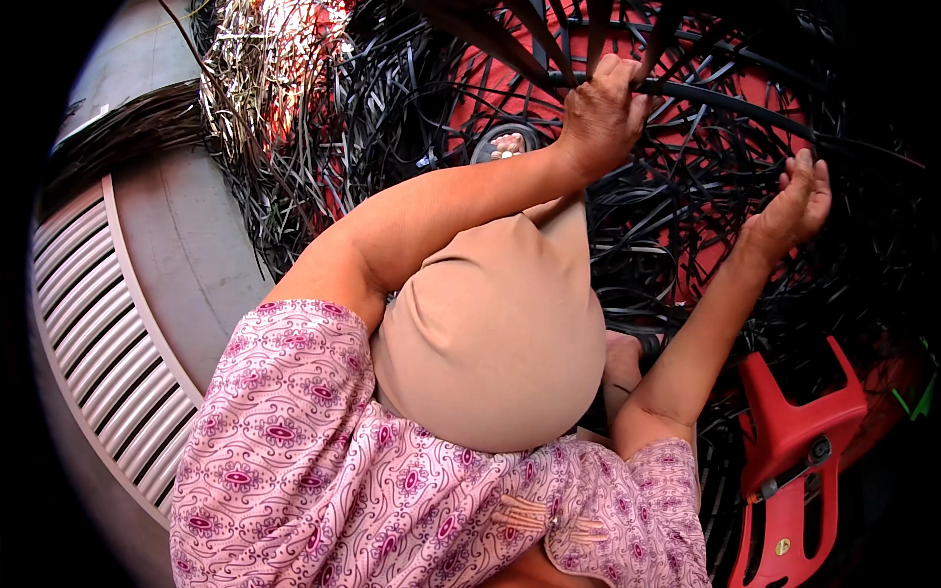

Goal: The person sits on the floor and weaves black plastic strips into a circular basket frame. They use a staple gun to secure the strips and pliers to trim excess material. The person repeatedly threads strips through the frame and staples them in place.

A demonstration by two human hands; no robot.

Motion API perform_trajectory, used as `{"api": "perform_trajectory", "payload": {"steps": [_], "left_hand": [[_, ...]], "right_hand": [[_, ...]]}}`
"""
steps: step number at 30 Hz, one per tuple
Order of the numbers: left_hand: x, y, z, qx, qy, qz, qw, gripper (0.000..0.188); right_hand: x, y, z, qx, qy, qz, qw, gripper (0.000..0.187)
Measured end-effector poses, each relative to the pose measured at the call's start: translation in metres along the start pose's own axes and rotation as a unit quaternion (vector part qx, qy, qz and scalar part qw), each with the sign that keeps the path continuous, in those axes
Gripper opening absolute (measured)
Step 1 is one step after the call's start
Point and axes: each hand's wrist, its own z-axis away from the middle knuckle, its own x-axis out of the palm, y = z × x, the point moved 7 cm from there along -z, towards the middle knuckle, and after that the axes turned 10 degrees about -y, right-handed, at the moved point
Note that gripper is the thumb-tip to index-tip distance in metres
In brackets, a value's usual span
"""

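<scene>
Curved black rim [730,103] sits at upper right, the left hand [606,113] clenched around it — the right hand [792,201] curls nearby, whether gripping I cannot tell. Likely a strip-working step — the next move needs the rim steady above tangled black strips [392,108].

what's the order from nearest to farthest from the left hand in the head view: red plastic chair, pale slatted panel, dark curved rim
From the left hand:
1. dark curved rim, at the hand, running right
2. red plastic chair, lower right
3. pale slatted panel, far left
</scene>
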Motion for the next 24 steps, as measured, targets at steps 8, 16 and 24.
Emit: {"api": "perform_trajectory", "payload": {"steps": [8, 16, 24], "left_hand": [[0.004, 0.006, -0.001, 0.024, 0.003, 0.007, 1.000, 0.018], [0.006, 0.002, 0.000, -0.050, -0.046, 0.080, 0.994, 0.024], [0.003, 0.005, 0.001, -0.022, -0.031, 0.016, 0.999, 0.024]], "right_hand": [[0.194, 0.035, -0.011, -0.017, -0.653, 0.521, 0.549, 0.027], [0.201, 0.053, 0.006, 0.273, -0.707, 0.423, 0.497, 0.021], [0.187, 0.051, -0.024, 0.282, -0.539, 0.119, 0.785, 0.049]]}}
